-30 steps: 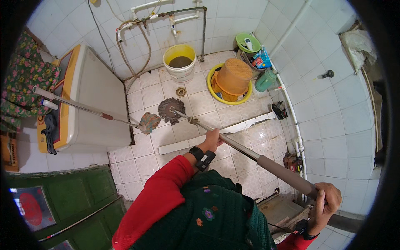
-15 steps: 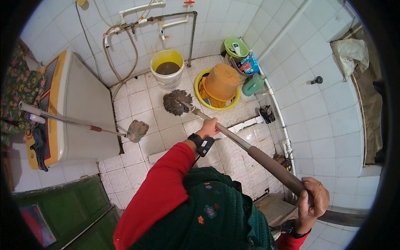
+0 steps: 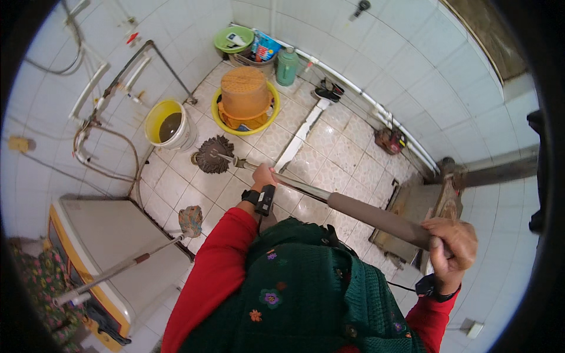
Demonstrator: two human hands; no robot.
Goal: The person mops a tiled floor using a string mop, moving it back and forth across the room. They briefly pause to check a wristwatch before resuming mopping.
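Both my hands grip one mop. Its metal pole (image 3: pixel 303 188) slants down from right to left, with a brown foam grip (image 3: pixel 376 219) on its upper part. My left hand (image 3: pixel 266 175) is closed round the bare pole low down, near the head. At the top end, my right hand (image 3: pixel 452 240) wraps round the foam grip. The dark grey mop head (image 3: pixel 214 155) is spread on the pale floor tiles. Just beyond it stands a white bucket (image 3: pixel 183 133), yellow inside, holding murky water. A yellow basin (image 3: pixel 262 125) with an upturned orange tub (image 3: pixel 243 93) sits to its right.
A second mop (image 3: pixel 118 267) leans against a white and yellow cabinet (image 3: pixel 106 247) at left. Along the far wall are a green basin (image 3: pixel 233 39) and a green thermos (image 3: pixel 287 66). Dark shoes (image 3: pixel 328 90) lie by a white floor strip (image 3: pixel 301 134). A grey slab (image 3: pixel 406 215) stands at right.
My view has swung to the right, so the bucket, basins and cabinet sit further left. Both hands keep hold of the mop, and its head stays on the floor near the bucket.
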